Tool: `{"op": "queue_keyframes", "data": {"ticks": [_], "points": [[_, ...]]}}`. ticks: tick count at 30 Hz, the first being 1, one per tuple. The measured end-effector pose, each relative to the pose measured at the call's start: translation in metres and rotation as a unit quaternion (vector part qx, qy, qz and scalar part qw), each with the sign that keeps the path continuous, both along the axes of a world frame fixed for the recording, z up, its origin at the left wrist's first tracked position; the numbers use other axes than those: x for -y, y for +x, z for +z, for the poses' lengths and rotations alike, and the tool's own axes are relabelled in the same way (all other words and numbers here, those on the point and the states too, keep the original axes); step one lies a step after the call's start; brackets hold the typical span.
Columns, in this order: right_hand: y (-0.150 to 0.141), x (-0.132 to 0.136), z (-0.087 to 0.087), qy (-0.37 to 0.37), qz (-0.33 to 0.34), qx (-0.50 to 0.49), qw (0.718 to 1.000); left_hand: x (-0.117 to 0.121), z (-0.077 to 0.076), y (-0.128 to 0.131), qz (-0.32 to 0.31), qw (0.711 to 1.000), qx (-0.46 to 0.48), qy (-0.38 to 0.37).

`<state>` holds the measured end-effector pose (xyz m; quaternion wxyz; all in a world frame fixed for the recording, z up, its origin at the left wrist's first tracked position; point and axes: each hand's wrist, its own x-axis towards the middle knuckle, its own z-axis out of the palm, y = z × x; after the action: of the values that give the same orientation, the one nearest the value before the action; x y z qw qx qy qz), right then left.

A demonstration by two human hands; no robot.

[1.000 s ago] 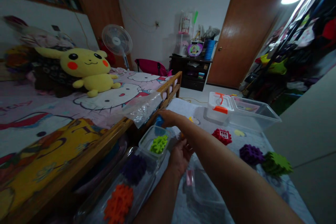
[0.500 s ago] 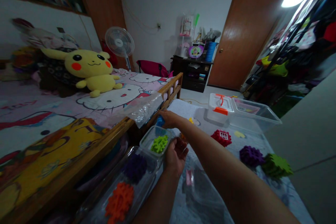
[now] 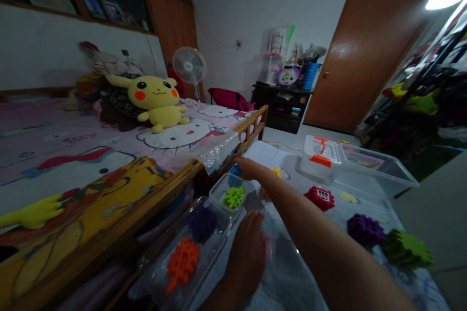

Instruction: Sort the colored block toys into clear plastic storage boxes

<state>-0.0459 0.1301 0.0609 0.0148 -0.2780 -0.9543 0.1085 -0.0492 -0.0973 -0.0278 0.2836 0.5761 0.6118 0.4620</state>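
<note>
My right hand (image 3: 248,169) reaches to the far side of a small clear plastic box (image 3: 218,185), its fingers closed on a blue interlocking block (image 3: 235,170). Lime-green toothed blocks (image 3: 234,197) lie inside that box. Nearer to me, my left hand (image 3: 248,245) is palm down with fingers stretched out, beside a clear container with a pink clip (image 3: 267,248); whether it touches it I cannot tell. To its left, a long clear tray (image 3: 213,252) holds dark purple blocks (image 3: 203,223) and orange blocks (image 3: 183,260).
Red blocks (image 3: 320,198), purple blocks (image 3: 366,230) and green blocks (image 3: 407,249) stand on the right. Behind them are a clear box with orange latches (image 3: 321,151) and a long clear bin (image 3: 375,165). A wooden bed rail (image 3: 171,180) runs along the left, with plastic wrap (image 3: 219,150) over it.
My left hand has drawn back from beside the small box towards me and turned palm down near the pink clip. My right hand stays at the blue block. The view has swung left.
</note>
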Motion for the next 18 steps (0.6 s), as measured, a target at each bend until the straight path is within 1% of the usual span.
{"op": "queue_keyframes", "data": {"ticks": [1, 3, 6, 8, 11, 15, 18], "points": [[0.0, 0.0, 0.0, -0.002, 0.002, 0.0, 1.0, 0.003, -0.007, -0.005, -0.003, 0.999, -0.042, 0.007], [0.0, 0.0, 0.001, -0.006, 0.005, -0.002, 1.0, 0.004, -0.019, -0.013, 0.0, 0.996, -0.088, 0.011], [0.001, 0.001, 0.002, -0.008, 0.003, -0.005, 1.0, 0.0, -0.033, -0.019, 0.013, 0.993, -0.114, 0.029], [0.002, 0.002, 0.002, -0.006, -0.001, -0.009, 1.0, -0.003, -0.037, -0.02, 0.021, 0.991, -0.119, 0.057], [0.003, 0.004, 0.001, -0.002, -0.004, -0.019, 1.0, -0.004, -0.036, -0.019, 0.032, 0.992, -0.093, 0.076], [0.005, 0.005, 0.001, 0.002, -0.006, -0.035, 0.999, -0.001, -0.028, -0.016, 0.019, 0.999, -0.007, 0.049], [0.006, 0.006, 0.002, 0.001, -0.006, -0.04, 0.999, 0.0, -0.023, -0.017, 0.023, 0.998, 0.004, 0.05]]}}
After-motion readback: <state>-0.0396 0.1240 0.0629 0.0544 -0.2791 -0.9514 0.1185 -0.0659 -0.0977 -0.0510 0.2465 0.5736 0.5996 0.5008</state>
